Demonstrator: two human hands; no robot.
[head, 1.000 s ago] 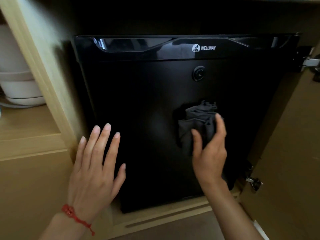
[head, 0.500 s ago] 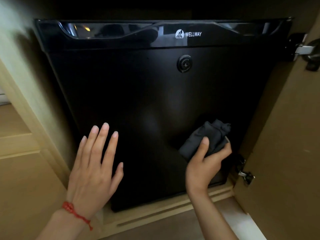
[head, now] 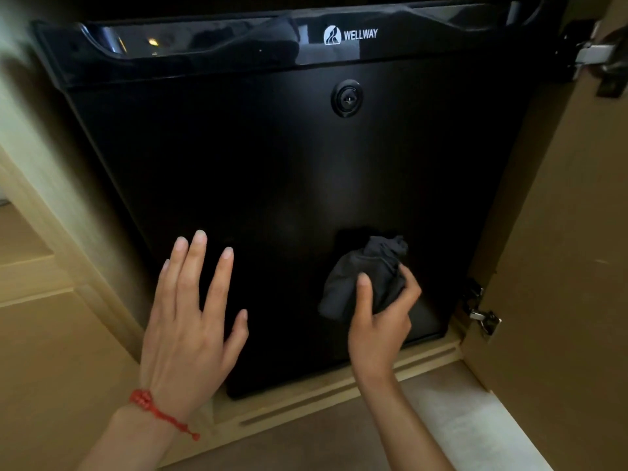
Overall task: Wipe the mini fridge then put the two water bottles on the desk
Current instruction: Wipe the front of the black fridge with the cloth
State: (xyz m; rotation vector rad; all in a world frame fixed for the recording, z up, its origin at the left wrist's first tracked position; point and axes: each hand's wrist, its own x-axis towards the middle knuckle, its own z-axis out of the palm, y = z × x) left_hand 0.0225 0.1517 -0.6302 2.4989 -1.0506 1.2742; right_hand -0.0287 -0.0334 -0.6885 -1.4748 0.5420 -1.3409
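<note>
A black Wellway mini fridge (head: 272,164) stands shut inside a wooden cabinet, with a round lock in the upper middle of its door. My right hand (head: 380,321) is shut on a bunched dark grey cloth (head: 360,283) and presses it against the lower right of the door. My left hand (head: 193,321), with a red bracelet on the wrist, lies flat with fingers spread on the lower left of the door. No water bottles are in view.
The cabinet door (head: 571,266) stands open at the right, with metal hinges (head: 482,317) on its inner edge. A wooden cabinet frame (head: 61,212) runs down the left. A wooden ledge (head: 339,396) lies below the fridge, with floor beneath.
My right hand carried the cloth down from the middle of the door to its lower right corner, then slightly back left. My left hand stayed flat on the door.
</note>
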